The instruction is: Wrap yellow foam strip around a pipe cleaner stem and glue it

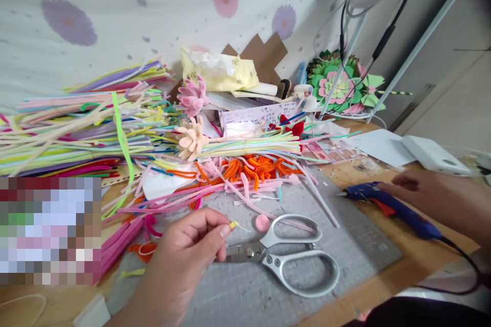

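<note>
Between the thumb and forefinger of my left hand [192, 245] is a small yellow piece [233, 225], a thin pale strand trailing from its tip. Silver scissors [276, 255] lie partly behind that hand, handles to the right. Beyond them sits a small pink disc [262, 223]. My right hand [418, 186] is over a blue glue gun [402, 215], its index finger at the gun's upper body and its fingers not wrapped round it. The gun lies on its side, nozzle to the left, red trigger showing. Another yellow bit [132, 273] lies left of my left wrist.
Bundles of coloured pipe cleaners [76, 127] fill the left and back. Pipe cleaner flowers [192, 138] and orange pieces [249, 168] lie behind the grey cutting mat [230, 296]. A black cord [466, 260] trails from the gun. A white box [433, 154] stands at right.
</note>
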A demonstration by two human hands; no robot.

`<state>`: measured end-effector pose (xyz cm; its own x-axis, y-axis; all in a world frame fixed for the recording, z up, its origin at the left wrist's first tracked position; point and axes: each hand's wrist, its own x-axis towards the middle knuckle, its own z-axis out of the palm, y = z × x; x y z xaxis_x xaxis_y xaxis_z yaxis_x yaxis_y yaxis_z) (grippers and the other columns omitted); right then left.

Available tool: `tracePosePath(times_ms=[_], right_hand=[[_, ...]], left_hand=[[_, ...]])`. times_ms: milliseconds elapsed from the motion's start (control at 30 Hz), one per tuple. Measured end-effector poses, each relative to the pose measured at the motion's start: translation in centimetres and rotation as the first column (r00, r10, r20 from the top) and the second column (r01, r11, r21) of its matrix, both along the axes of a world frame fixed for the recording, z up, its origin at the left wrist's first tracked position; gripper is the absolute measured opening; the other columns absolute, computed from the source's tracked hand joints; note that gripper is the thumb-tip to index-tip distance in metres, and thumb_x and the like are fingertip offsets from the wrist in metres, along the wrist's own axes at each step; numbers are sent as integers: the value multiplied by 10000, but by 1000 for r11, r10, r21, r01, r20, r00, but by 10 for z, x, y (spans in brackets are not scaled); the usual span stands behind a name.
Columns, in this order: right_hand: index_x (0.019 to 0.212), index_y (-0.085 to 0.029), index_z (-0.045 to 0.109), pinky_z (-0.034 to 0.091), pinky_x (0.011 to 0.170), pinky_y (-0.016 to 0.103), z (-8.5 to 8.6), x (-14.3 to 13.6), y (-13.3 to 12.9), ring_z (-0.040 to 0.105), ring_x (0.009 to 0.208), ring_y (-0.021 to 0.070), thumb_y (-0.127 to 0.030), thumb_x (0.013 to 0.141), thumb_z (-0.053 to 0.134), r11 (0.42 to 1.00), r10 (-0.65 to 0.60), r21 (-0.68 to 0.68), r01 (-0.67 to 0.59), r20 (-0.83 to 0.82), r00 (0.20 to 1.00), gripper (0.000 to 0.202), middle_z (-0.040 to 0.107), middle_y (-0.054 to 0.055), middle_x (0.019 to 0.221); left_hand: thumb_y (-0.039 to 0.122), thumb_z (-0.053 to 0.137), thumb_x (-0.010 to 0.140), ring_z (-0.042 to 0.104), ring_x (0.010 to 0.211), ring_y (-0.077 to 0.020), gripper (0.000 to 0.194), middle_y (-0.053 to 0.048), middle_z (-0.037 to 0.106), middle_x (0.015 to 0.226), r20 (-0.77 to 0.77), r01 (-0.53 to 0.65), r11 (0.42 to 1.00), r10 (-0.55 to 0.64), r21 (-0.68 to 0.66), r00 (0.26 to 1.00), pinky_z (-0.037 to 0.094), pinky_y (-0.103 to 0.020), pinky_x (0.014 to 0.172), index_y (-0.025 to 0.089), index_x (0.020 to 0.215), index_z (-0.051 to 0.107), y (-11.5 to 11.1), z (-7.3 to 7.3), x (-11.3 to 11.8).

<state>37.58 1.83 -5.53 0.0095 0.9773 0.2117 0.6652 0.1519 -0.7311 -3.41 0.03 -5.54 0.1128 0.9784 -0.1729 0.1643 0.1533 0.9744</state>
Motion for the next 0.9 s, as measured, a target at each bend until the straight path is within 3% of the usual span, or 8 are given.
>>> tracePosePath(times_ms=[67, 100, 167, 200, 333, 400, 467, 900], right_hand=[[667, -241, 714, 315, 347, 213, 12, -36, -3, 540, 430, 130, -267, 740, 712, 991, -51, 132, 19, 244, 968, 77, 631, 38, 557], [773, -248, 726, 434, 466, 236, 18, -60, -5, 623, 599, 184, -280, 767, 685, 990, 14, 133, -50, 257, 966, 52, 692, 61, 732], [905, -249, 715, 509, 680, 282, 27, -114, -11, 647, 819, 216, -320, 845, 602, 954, 276, 76, -289, 148, 950, 146, 698, 60, 907], [959, -250, 708, 504, 737, 278, 31, -140, -13, 634, 893, 206, -307, 868, 580, 910, 412, 15, -414, 76, 908, 167, 689, 52, 972], [1001, -199, 704, 469, 757, 245, 32, -209, -10, 611, 856, 146, -191, 907, 516, 799, 579, -43, -600, -210, 787, 211, 670, 37, 922], [983, -200, 718, 457, 737, 239, 27, -221, -6, 604, 825, 136, -156, 908, 500, 756, 613, -54, -652, -288, 735, 234, 663, 30, 893], [981, -211, 726, 454, 733, 241, 21, -224, -3, 604, 815, 135, -140, 904, 500, 748, 606, -60, -661, -342, 718, 249, 661, 26, 878], [799, -177, 746, 429, 590, 194, 18, -234, -7, 581, 641, 105, -106, 786, 583, 869, 344, -220, -443, -374, 861, 179, 678, -8, 706]], left_hand=[[266, 585, 769, 426, 471, -93, 117, 61, 540, 484, -18, 19, 999, -18, 28, 1000, 302, -219, 463, 195, 686, 629, -1, 2, 2], [256, 580, 769, 433, 471, -93, 113, 61, 542, 485, -29, 30, 999, -29, 45, 999, 301, -218, 460, 196, 688, 631, -2, 3, 2], [243, 568, 773, 439, 468, -93, 111, 61, 548, 488, -62, 50, 996, -46, 72, 997, 300, -216, 456, 197, 699, 637, -3, 4, 3], [241, 565, 775, 444, 469, -94, 114, 61, 551, 489, -83, 58, 995, -52, 83, 995, 305, -216, 458, 197, 700, 638, -3, 5, 4], [238, 562, 761, 474, 482, -104, 141, 54, 553, 480, -138, 98, 989, -83, 112, 987, 343, -217, 486, 191, 642, 623, -2, 7, 5], [240, 560, 755, 477, 485, -108, 158, 49, 556, 484, -150, 114, 986, -96, 123, 984, 348, -218, 486, 191, 612, 608, -2, 8, 5], [246, 556, 756, 480, 489, -111, 168, 45, 564, 493, -165, 121, 985, -99, 127, 981, 352, -218, 487, 192, 605, 603, -1, 10, 5], [262, 545, 761, 490, 479, -112, 169, 35, 594, 501, -206, 127, 987, -105, 96, 973, 358, -212, 469, 193, 626, 619, -2, 12, 4]])
